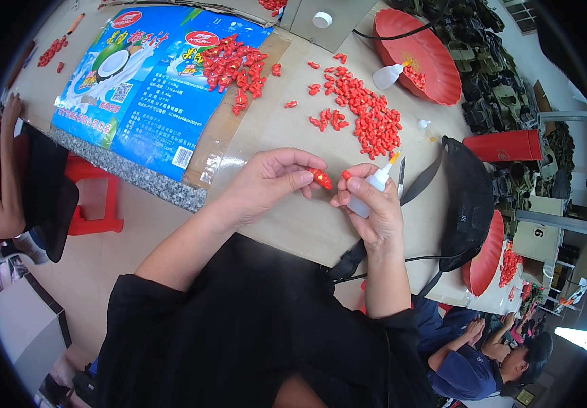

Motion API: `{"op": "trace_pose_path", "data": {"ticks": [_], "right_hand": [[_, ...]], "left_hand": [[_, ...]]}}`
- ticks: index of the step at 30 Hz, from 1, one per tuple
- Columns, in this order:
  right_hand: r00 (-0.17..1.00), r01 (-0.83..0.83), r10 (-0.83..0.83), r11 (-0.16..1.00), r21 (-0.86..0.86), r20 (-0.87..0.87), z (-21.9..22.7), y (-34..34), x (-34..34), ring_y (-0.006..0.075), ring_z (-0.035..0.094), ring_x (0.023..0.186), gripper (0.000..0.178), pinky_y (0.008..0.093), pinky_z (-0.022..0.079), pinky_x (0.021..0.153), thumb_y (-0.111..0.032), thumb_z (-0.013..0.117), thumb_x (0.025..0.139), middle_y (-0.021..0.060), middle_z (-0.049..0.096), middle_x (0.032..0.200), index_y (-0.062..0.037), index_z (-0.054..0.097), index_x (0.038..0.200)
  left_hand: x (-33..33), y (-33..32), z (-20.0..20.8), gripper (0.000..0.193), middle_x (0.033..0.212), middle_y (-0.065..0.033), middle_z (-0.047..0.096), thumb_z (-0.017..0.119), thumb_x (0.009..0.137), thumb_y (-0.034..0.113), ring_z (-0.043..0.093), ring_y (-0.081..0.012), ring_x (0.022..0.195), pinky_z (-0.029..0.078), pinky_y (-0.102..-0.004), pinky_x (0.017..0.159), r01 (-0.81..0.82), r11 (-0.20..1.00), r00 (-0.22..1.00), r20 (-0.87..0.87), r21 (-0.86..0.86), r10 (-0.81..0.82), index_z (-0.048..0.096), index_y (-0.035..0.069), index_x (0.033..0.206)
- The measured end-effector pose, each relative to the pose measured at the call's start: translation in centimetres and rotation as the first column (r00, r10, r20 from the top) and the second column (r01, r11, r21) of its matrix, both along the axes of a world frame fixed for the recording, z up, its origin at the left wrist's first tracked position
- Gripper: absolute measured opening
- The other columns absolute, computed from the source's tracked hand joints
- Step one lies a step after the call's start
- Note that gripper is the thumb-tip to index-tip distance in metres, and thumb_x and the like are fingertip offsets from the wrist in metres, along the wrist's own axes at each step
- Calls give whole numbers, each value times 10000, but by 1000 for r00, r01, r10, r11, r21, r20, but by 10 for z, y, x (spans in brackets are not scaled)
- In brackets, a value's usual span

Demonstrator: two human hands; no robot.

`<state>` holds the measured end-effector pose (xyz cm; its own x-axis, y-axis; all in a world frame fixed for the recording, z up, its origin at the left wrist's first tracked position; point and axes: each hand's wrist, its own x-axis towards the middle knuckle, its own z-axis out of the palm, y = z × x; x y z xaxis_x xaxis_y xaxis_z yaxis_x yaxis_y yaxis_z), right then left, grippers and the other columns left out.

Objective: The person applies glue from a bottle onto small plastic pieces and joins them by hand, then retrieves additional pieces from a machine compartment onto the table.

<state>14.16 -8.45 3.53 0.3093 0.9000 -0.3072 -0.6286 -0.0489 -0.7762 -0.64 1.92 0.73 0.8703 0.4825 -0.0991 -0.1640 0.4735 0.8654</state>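
In the head view, a glossy red figurine (321, 179) is pinched between thumb and fingers of the left hand (266, 178) over the tabletop (273, 132), while a white bottle (379, 178) and a small red bead (346, 175) are gripped in the right hand (380, 216). Beyond, red beads (368, 112) are heaped between a blue cardboard sheet (140, 92) and a red dish (436, 61).

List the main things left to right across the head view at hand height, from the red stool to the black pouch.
Red stool → left hand → glossy red piece it pinches → right hand holding a white squeeze bottle → black pouch.
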Motion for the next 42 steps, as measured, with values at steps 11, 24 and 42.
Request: {"op": "trace_pose_path", "data": {"ticks": [11, 24, 42], "right_hand": [[902, -39, 44, 999, -19, 430, -4, -5, -3, 88, 496, 551, 116, 203, 409, 490, -83, 601, 767, 52, 544, 663, 15, 547, 800], [780, -43, 99, 994, -105, 618, -4, -7, -5, 35, 453, 576, 112, 171, 364, 514, -104, 627, 754, -4, 538, 647, -10, 567, 752], [752, -22, 127, 985, -169, 647, 0, -6, -10, 33, 438, 591, 101, 175, 350, 524, -93, 621, 754, -14, 529, 647, -8, 569, 738]], "left_hand": [[-1, -1, -2, 198, 846, -21, 559, 509, 816, 67, 505, -72, 717, 424, -204, 673, -15, 995, 1000, -24, 95, 17, 534, 5, 1003], [1, -4, -2, 167, 859, -28, 543, 493, 814, 28, 513, -73, 730, 435, -206, 664, -32, 991, 999, 4, 126, 32, 541, -8, 969], [1, -5, -3, 148, 922, -51, 499, 486, 807, 2, 514, -93, 767, 436, -213, 666, -68, 970, 998, 28, 233, 63, 542, -18, 942]]}}
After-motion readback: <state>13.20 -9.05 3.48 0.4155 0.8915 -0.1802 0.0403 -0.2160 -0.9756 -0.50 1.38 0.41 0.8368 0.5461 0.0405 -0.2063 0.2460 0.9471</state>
